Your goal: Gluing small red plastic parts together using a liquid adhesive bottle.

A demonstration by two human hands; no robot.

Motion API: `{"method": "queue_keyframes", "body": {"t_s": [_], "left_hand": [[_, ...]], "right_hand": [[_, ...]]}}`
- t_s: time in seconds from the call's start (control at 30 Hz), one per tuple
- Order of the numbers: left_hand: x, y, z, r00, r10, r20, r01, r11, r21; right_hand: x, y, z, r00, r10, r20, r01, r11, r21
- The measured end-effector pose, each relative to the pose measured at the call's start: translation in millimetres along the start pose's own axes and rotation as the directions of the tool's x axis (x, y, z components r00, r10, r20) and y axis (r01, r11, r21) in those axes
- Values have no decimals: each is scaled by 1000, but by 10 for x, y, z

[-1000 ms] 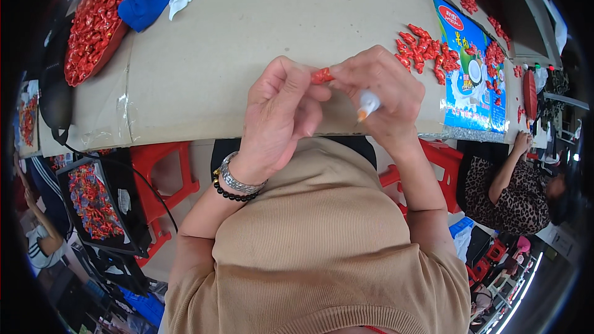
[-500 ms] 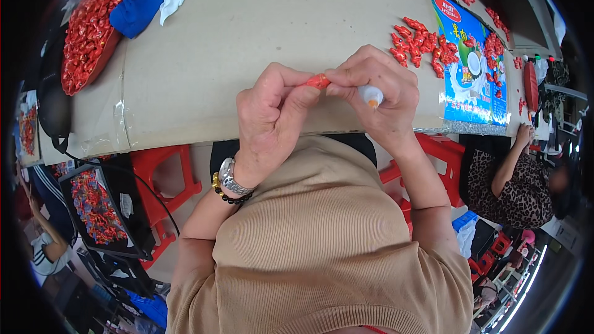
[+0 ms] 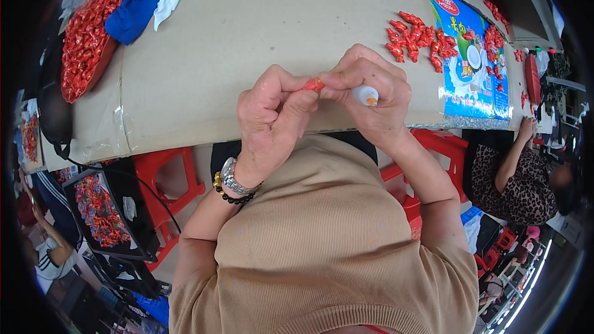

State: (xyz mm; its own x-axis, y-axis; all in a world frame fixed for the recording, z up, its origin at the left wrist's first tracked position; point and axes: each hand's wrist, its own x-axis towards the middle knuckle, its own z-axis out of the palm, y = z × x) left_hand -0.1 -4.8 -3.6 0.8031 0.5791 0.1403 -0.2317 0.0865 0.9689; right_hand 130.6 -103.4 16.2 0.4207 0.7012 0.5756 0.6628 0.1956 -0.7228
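Observation:
Between my two hands, just above the near edge of the table, is a small shiny red piece [image 3: 314, 85]. The thumb and forefinger of my left hand [image 3: 270, 117] pinch one end of it. My right hand [image 3: 374, 96] presses its thumb and forefinger against the other end. A small white bottle [image 3: 365, 95] with an orange tip is also tucked in my right hand, its tip pointing down toward me. My fingers cover much of the red piece, so its full shape is hidden.
A heaped red tray [image 3: 90, 43] of similar pieces stands left, beside blue cloth [image 3: 133, 6]. Loose red pieces [image 3: 414, 36] lie right, near a blue printed sheet [image 3: 473, 62]. Red stools [image 3: 167, 179] and a black crate [image 3: 102, 213] are below the table. A co-worker [image 3: 513, 173] sits right.
Both hands keep hold of the red piece and have shifted only slightly. My right hand has turned a little with the bottle. The whole view has tilted slightly.

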Motion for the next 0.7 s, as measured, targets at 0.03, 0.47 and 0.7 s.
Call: {"method": "queue_keyframes", "body": {"t_s": [0.03, 0.47, 0.7], "left_hand": [[-2, -4, 10, 1000, -3, 0, 3, 1000, -7], [52, 48, 23, 997, -82, -4, 79, 980, -181], [38, 86, 61, 993, -104, -57, 92, 979, -184]], "right_hand": [[-11, 5, 0, 1000, 0, -2, 0, 1000, 7], [-12, 13, -5, 981, -182, -64, 177, 981, -82], [-69, -74, 56, 982, 104, -156, -96, 994, 58]]}}
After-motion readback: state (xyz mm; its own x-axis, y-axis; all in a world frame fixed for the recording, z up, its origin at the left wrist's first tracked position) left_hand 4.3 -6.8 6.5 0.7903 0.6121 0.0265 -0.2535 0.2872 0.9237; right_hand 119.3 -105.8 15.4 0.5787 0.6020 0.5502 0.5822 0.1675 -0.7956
